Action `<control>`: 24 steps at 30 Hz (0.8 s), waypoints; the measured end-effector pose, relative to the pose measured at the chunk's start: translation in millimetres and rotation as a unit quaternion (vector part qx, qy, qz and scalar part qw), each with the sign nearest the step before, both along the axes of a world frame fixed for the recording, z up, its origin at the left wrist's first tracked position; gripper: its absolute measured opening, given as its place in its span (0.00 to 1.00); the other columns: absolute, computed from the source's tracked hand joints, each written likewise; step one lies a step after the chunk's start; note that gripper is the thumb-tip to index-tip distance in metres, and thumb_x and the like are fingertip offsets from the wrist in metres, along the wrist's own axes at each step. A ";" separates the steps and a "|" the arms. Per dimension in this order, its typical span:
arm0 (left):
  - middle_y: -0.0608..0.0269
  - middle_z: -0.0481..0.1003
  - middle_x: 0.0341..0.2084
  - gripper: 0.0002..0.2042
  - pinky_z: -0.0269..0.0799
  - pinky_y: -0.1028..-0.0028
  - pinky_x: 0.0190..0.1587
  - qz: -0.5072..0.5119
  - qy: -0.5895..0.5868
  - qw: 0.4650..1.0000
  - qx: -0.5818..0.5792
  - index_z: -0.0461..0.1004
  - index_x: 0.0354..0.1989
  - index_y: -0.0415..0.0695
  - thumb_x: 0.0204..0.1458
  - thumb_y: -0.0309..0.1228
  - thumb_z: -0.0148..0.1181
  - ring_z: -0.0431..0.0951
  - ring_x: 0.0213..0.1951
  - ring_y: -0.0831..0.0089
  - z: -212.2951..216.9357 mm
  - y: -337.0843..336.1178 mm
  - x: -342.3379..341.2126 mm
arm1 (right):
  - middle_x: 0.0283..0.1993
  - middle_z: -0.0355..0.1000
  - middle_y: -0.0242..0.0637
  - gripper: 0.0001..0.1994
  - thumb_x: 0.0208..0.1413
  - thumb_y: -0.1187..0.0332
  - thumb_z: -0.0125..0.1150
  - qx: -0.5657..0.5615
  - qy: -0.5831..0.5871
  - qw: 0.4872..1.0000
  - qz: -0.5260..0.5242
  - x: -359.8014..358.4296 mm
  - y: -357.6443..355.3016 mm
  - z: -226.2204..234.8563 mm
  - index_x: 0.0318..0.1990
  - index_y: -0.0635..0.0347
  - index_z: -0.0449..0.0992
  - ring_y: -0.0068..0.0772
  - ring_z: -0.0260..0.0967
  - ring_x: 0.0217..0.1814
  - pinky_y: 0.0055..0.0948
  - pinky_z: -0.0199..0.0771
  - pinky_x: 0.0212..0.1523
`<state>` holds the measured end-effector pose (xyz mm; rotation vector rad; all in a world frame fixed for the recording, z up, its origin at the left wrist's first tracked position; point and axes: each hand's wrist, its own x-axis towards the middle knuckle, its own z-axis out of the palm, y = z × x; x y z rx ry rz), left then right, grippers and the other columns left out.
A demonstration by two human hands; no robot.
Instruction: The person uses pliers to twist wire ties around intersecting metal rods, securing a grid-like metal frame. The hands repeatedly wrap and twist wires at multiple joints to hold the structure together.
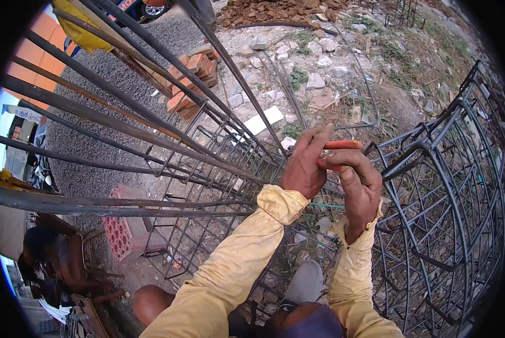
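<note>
My left hand is closed beside the rebar at the middle of the view; what its fingers hold is hidden. Close against it, my right hand curls its fingers around the red handles of what look like pliers. The head of this tool is hidden behind my left hand. Left of my hands, long dark steel bars run through a cage of thin rebar. A second rebar cage, with bent stirrups, stands at my right.
A pink crate sits beside the left cage. Stacked bricks and a gravel heap lie behind the bars. Rubble covers the ground ahead. At the lower left a person sits. My grey shoe is between my forearms.
</note>
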<state>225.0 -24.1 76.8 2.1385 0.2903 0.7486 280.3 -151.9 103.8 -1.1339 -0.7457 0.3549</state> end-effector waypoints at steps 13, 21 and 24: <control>0.72 0.74 0.27 0.09 0.64 0.64 0.51 -0.282 0.134 0.919 0.240 0.79 0.29 0.54 0.39 0.24 0.61 0.74 0.39 0.69 -38.7 2.3 -61.1 | 0.49 0.76 0.49 0.28 0.60 0.51 0.59 -0.075 0.302 0.929 0.200 -56.0 -149.0 -60.2 0.58 0.67 0.70 0.45 0.71 0.59 0.45 0.69 0.58; 0.74 0.70 0.26 0.03 0.64 0.65 0.50 -0.392 0.023 0.867 0.308 0.74 0.23 0.54 0.39 0.32 0.61 0.71 0.41 0.71 -33.8 -50.0 -96.8 | 0.54 0.72 0.45 0.27 0.65 0.53 0.54 -0.155 0.472 0.858 0.128 -69.8 -100.1 -147.5 0.63 0.64 0.64 0.37 0.72 0.54 0.37 0.73 0.56; 0.73 0.70 0.27 0.02 0.64 0.64 0.52 -0.401 0.060 0.856 0.321 0.74 0.23 0.54 0.39 0.33 0.61 0.71 0.42 0.70 -42.5 -56.7 -113.5 | 0.53 0.72 0.46 0.30 0.64 0.54 0.56 -0.031 0.558 0.814 0.161 -93.8 -83.8 -151.0 0.66 0.63 0.59 0.37 0.73 0.53 0.35 0.75 0.54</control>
